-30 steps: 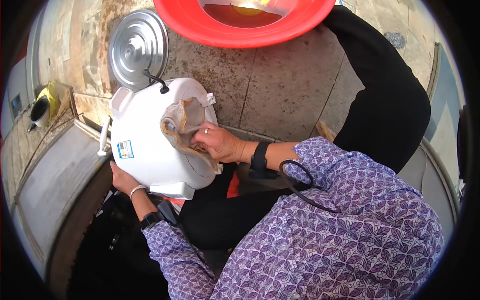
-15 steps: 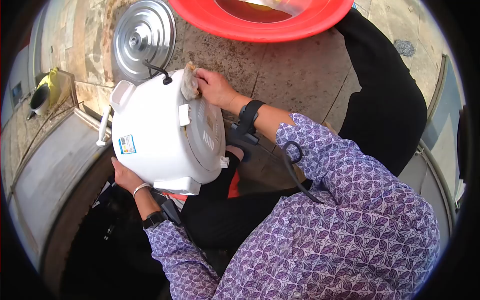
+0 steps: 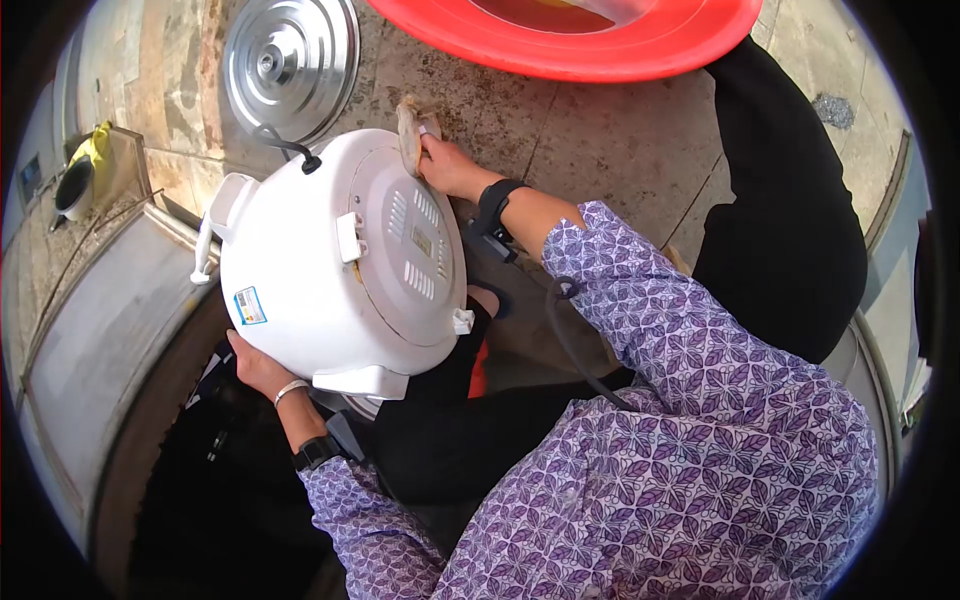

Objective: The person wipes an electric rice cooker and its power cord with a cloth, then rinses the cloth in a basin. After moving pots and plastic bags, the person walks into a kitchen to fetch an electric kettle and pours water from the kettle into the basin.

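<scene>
A white rice cooker [image 3: 290, 260] lies tipped on its side over my lap. Its vented base [image 3: 415, 245] faces right and up toward me, with small feet on the rim and a blue-edged label [image 3: 250, 305] on the body. My left hand [image 3: 262, 368] grips the cooker's lower left edge; part of its fingers is hidden behind the body. At the upper edge of the base, my right hand [image 3: 450, 168] pinches a dirty, pale cloth [image 3: 408, 135] against the shell. A black cord [image 3: 290, 148] comes out of the cooker's top side.
On the paved ground beyond the cooker lies a round metal lid [image 3: 290, 65]. A large red basin [image 3: 580, 55] stands at the top. Farther left are a dark-mouthed bucket [image 3: 75, 190] and a yellow bag [image 3: 97, 150]. My black-trousered leg [image 3: 790, 210] extends on the right.
The cooker has turned, so more of its vented base shows. My right hand and the cloth have shifted slightly right along its upper edge. My left hand keeps its hold.
</scene>
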Demonstrator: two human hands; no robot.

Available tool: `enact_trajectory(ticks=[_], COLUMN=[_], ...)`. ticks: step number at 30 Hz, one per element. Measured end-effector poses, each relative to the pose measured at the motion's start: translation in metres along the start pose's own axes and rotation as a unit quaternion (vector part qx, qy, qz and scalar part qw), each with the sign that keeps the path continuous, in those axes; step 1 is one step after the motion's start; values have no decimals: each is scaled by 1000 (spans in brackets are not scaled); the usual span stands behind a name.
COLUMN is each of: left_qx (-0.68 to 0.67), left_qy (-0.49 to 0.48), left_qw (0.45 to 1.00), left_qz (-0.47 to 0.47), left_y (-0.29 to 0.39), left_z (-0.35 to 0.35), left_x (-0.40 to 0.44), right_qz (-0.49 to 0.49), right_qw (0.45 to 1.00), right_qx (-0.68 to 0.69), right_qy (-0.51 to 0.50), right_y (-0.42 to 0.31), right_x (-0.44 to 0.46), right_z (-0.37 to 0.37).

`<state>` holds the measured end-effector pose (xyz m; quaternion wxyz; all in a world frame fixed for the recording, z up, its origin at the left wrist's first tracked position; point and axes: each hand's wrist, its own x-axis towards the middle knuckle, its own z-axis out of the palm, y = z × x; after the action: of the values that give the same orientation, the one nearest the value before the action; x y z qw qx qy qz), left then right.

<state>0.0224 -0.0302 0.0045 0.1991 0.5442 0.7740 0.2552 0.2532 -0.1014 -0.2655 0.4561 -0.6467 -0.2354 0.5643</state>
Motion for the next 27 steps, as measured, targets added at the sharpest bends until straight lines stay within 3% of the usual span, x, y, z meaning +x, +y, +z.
enact_trajectory(ticks=[2,4,6,8,10,12,15,17,21,23,24,26,27], left_qx=[-21,64,31,55,63,-22,-15,15,19,34,23,11,-4], left_qy=[16,-20,-7,7,8,25,49,42,30,29,33,35,29], left_qw=[1000,996,999,998,998,999,996,997,998,999,998,998,998], left_qz=[-12,58,23,9,20,-40,-71,-64,-49,-32,-43,-55,-55], left_y=[0,0,-3,-3,-10,-14,-15,-16,-11,-8,-6,-6,-8], left_z=[6,1,4,1,-3,-3,-3,-6,-4,-2,-1,0,-1], left_x=[4,-3,-5,-8,-6,-5,-4,-3,-3,-4,-5,-6,-6], right_qz=[16,-2,-38,-192,-222,-80,-12,103,203,309,310,154,155], right_qw=[999,1000,998,981,972,991,995,990,961,936,935,987,986], right_qx=[35,26,51,-31,-66,-107,-101,96,185,170,172,49,49], right_qy=[-37,1,-25,18,26,-16,-12,-6,30,16,17,18,19], right_y=[-2,-37,-91,-105,-92,-63,-4,19,52,58,62,74,70], right_x=[10,-5,-28,-34,-14,12,41,48,46,24,10,-19,-30], right_z=[1,6,-4,6,6,8,16,19,13,3,4,12,18])
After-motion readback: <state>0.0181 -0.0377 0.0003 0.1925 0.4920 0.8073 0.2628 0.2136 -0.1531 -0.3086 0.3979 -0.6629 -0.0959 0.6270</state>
